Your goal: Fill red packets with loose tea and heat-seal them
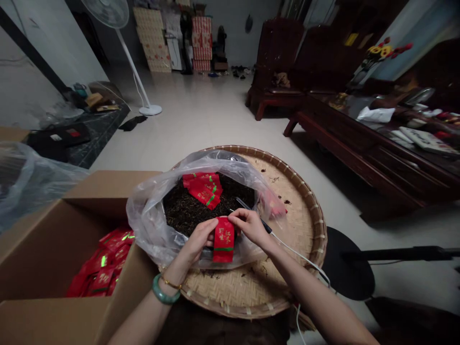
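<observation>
Both hands are at a small red tea packet point(224, 242) with gold characters and a green stripe, upright above the near edge of the bag. My left hand point(199, 238) is closed on its left side. At the packet's top right corner, my right hand point(247, 225) pinches with thumb and forefinger. A corded tool with a black handle point(266, 226) runs behind or under the right hand; whether the palm grips it is hidden. Beyond the hands, a clear plastic bag point(147, 211) lies open, full of dark loose tea leaves point(183, 211). Several flat red packets point(204, 188) rest on the leaves.
Beneath the bag is a round woven bamboo tray point(302, 230). At left stands an open cardboard box point(36, 268) with several red packets point(104, 268) inside. A white cord point(305, 258) crosses the tray's right side. A black stand base point(347, 263) and dark wooden table point(359, 153) stand right.
</observation>
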A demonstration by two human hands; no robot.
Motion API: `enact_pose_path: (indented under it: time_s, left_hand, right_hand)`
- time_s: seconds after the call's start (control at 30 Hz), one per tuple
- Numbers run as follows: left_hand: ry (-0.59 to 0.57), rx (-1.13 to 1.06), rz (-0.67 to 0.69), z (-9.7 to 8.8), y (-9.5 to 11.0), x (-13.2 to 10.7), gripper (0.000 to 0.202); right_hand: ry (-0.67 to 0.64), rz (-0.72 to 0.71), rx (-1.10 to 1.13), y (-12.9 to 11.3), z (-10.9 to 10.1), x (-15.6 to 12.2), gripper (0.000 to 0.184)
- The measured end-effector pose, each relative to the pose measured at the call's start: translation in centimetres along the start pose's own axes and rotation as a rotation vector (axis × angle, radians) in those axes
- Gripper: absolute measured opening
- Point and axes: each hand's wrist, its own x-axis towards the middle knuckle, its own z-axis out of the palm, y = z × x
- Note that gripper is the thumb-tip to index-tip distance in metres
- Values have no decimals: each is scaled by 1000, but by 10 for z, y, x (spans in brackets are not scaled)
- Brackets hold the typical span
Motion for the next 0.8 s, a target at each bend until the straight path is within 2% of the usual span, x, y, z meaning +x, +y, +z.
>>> enact_pose_path:
  time_s: [0.1,0.17,0.2,0.23,0.27,0.3,0.33,0.37,0.4,0.47,0.53,0.57,0.67,0.73,0.8]
  left_hand:
    - [-122,19,-11,-1,-5,-3,51]
    - [-133,-65,41,-11,-2,-12,50]
    - [-104,-156,115,-19,3,-19,45]
    - [-60,-279,272,-28,9,-27,42]
    - [3,-413,499,-37,18,-35,45]
    - [61,-517,711,-46,26,-42,55]
    - [102,-580,861,-54,35,-49,64]
    - [125,-603,914,-58,42,-53,72]
    - [129,-598,911,-61,47,-55,80]
    - [103,-535,822,-58,50,-52,87]
    - [109,-472,711,-51,46,-42,76]
    - [143,-450,657,-48,42,-36,64]
    - [278,-387,505,-44,34,-19,41]
    - [349,-349,439,-46,30,-12,39]
    - [392,-319,403,-51,26,-8,40]
  right_hand:
    - [92,65,234,1,-2,2,37]
    - [143,83,379,0,-5,3,42]
    - [149,85,426,-1,-6,3,44]
    - [144,83,450,-1,-8,4,44]
    - [134,78,452,0,-9,5,44]
    - [121,72,430,1,-9,7,43]
    - [109,63,381,2,-9,9,42]
    - [103,44,301,4,-7,13,40]
    - [98,5,185,6,-4,18,36]
    - [91,-135,-148,9,5,30,25]
    - [69,-329,-539,11,17,45,16]
    - [70,-386,-704,11,24,53,19]
    - [107,-356,-1050,13,39,73,39]
    - [113,-310,-1135,16,45,82,36]
    - [112,-299,-1146,21,45,88,24]
